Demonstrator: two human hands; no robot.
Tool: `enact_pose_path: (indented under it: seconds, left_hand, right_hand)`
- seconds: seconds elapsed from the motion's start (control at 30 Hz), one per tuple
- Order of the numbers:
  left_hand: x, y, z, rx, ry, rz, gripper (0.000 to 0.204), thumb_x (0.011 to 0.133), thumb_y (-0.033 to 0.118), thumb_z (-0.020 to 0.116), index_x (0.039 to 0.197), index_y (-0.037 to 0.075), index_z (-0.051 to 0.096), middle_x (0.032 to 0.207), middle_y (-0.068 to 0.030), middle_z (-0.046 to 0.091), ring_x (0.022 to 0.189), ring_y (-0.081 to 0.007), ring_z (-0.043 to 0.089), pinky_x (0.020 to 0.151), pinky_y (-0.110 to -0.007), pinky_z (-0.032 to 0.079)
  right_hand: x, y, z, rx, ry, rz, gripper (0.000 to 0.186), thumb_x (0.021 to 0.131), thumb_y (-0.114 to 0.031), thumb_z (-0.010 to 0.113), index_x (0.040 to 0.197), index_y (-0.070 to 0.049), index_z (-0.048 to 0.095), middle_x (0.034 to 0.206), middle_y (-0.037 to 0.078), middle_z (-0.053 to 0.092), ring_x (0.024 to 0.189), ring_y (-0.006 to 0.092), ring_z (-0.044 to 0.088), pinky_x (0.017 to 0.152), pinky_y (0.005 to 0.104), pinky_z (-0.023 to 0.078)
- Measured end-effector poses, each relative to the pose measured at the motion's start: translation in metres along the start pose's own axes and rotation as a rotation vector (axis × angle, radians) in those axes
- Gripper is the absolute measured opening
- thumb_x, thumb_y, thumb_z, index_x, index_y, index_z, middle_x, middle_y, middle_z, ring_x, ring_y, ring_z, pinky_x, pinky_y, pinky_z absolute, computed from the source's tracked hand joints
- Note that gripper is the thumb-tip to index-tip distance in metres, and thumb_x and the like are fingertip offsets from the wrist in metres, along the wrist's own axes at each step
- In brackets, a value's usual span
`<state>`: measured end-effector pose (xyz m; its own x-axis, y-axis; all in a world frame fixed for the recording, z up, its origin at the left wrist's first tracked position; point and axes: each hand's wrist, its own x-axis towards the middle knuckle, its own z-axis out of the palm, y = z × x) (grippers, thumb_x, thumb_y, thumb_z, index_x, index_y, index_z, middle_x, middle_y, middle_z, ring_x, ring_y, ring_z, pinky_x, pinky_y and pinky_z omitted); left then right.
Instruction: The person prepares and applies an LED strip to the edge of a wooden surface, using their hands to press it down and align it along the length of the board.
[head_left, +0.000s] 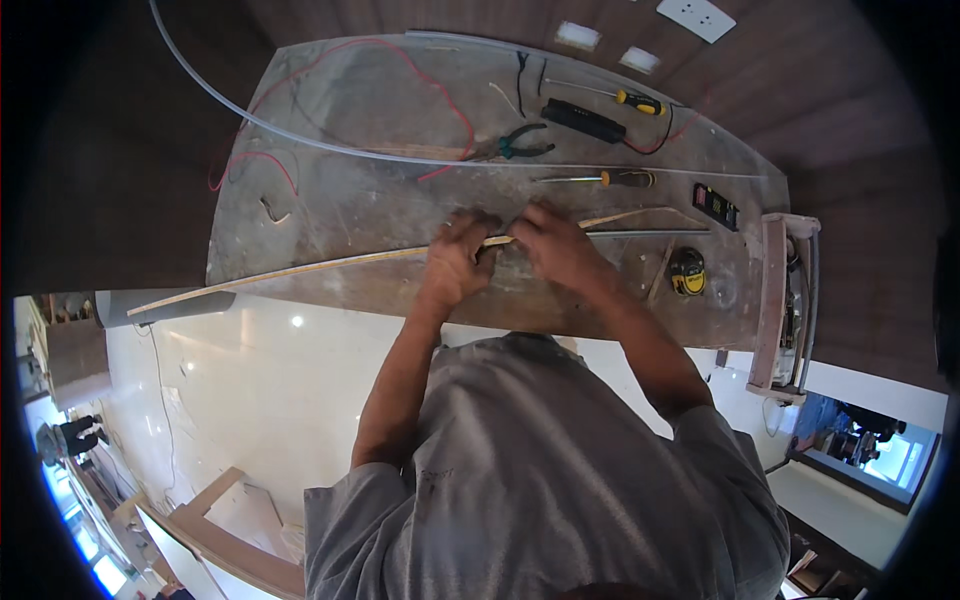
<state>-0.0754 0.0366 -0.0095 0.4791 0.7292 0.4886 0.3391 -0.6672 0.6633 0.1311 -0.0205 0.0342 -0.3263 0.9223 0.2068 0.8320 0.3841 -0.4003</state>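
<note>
Dark brown panelling (110, 150) walls the room behind and beside my grey, scuffed worktop (360, 210); a white socket plate (697, 18) sits high on it. Glossy pale floor (290, 370) shows past the near edge, lower left.

Head view: both hands are over the near half of the worktop, close together. Left hand (460, 260) has its fingers closed on a long, pale strip (300, 268); right hand (552, 243) pinches the same strip just beside it. The strip runs left in a shallow bow, its far end beyond the worktop's left edge. Right of my hands, a thin grey rod (650, 233) lies near a pale curled length; cannot tell how they join.

Ahead of my hands: green-handled pliers (520, 143), a screwdriver (625, 179) lying crosswise, and farther back a long black box (583, 121) with a second screwdriver (640, 102) near it. Red wire (440, 88) loops over the back left, and a clear tube (300, 145) arcs across.

To the right: yellow-and-black tape measure (688, 272), small black case (716, 206), and a wooden tool carrier (772, 300) at the worktop's right end.
</note>
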Motion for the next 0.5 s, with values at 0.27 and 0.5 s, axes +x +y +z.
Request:
enact_pose_path:
  seconds: [0.27, 0.5]
  left_hand:
    - [0.0, 0.003, -0.007, -0.063, -0.01, -0.001, 0.033, 0.074, 0.0, 0.071, 0.107, 0.006, 0.072, 0.114, -0.0133, 0.072, 0.111, -0.0392, 0.067, 0.102, -0.048, 0.052]
    - [-0.003, -0.007, -0.001, -0.078, 0.024, 0.036, 0.021, 0.074, -0.001, 0.076, 0.093, 0.005, 0.073, 0.108, -0.0116, 0.073, 0.104, -0.0358, 0.069, 0.094, -0.045, 0.053]
  right_hand:
    - [0.007, -0.006, -0.014, 0.033, -0.086, -0.004, 0.022, 0.085, -0.003, 0.072, 0.106, -0.004, 0.067, 0.105, 0.013, 0.059, 0.102, 0.0368, 0.063, 0.088, 0.0482, 0.053]
    - [0.001, 0.002, -0.003, 0.029, -0.095, 0.0, 0.025, 0.086, -0.005, 0.07, 0.111, -0.007, 0.068, 0.109, 0.013, 0.059, 0.104, 0.0361, 0.065, 0.087, 0.0476, 0.056]
